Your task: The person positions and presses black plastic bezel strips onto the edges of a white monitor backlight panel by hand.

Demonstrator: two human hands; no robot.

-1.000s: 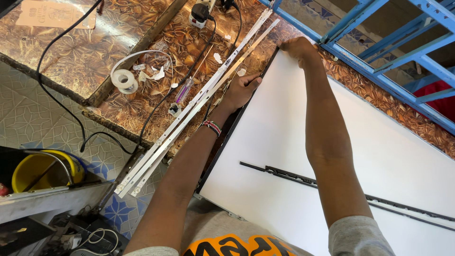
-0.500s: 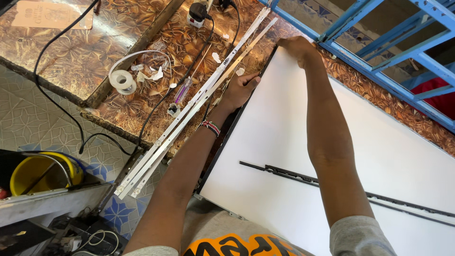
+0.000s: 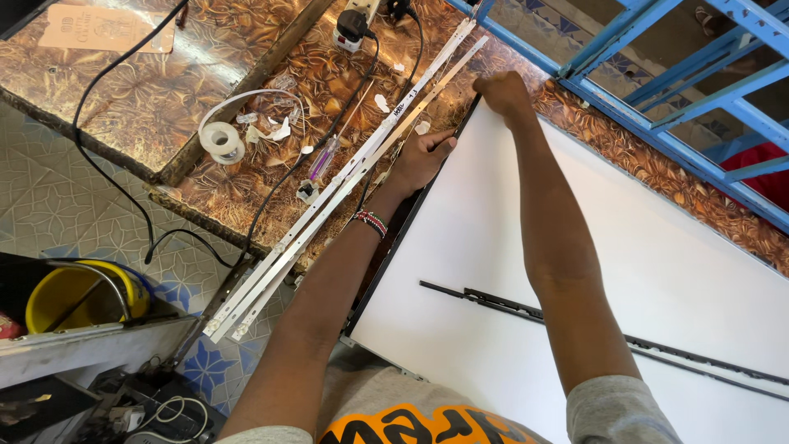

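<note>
Barely anything has shifted since the earlier frames: both of my hands stay on the same edge of the big white panel (image 3: pixel 657 279), the view only drifting a touch.

Left hand (image 3: pixel 421 161) lies flat along the panel's dark left edge, fingers stretched out and pressing the rim, not clenched round anything. Right hand (image 3: pixel 503 92) is bunched into a fist at the panel's far left corner, gripping or pressing that corner; I can't tell which from here. Two hands on one edge looks to me like steadying it and working the frame at that corner.

Panel itself rests on the patterned brown worktop (image 3: pixel 271 148), its near corner hanging over the front edge towards my lap.

Counting now: one thin black strip (image 3: pixel 526 311) lying loose across the white face. Two long pale strips (image 3: pixel 345 177) side by side, running diagonally just left of the panel and poking past the worktop's front edge. One roll of white tape (image 3: pixel 220 138) further left. One yellow bucket (image 3: pixel 78 296) down on the floor.
</note>
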